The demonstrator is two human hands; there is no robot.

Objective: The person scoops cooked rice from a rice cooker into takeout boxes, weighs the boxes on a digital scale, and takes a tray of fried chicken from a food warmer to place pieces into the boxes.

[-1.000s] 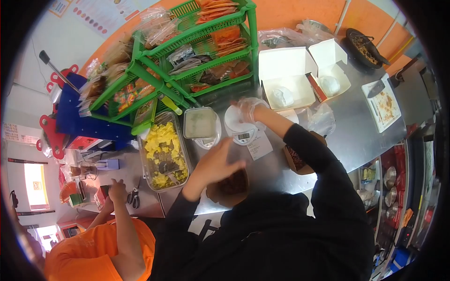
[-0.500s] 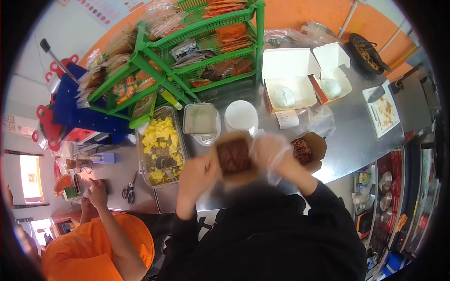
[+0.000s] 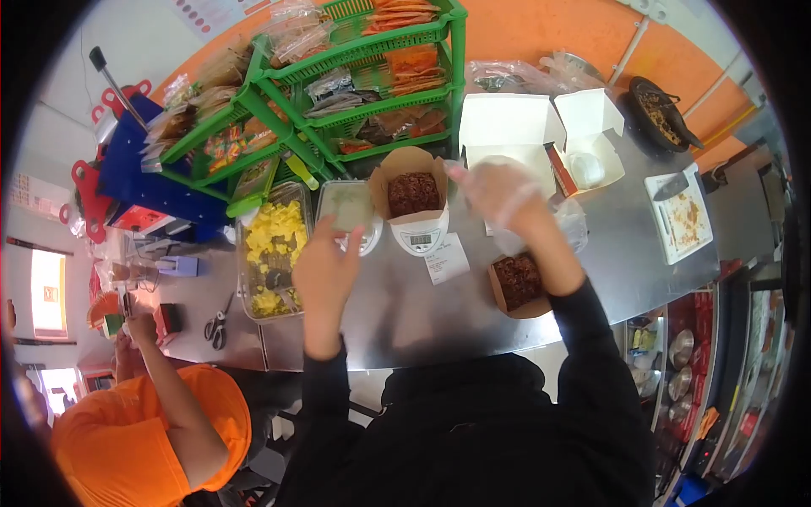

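Note:
An open kraft paper box with dark brown, crumbly food inside stands on a white digital scale. To its left, my bare left hand is open, thumb and fingers apart, in front of a clear square container. On the right, my right hand, in a clear plastic glove, is raised beside the box with its fingers stretched toward it. It is open, partly hiding a white carton. Below my right forearm sits a second kraft box with dark brown food. A printed receipt lies before the scale.
A tray of yellow pieces stands at left, below green racks of packets. Another white carton, a cutting board with a knife and a dark bowl are at right. A co-worker in orange works at left, near scissors.
The kraft box that both hands held near my body now stands on the scale, farther forward. Both hands have let go and moved apart to either side.

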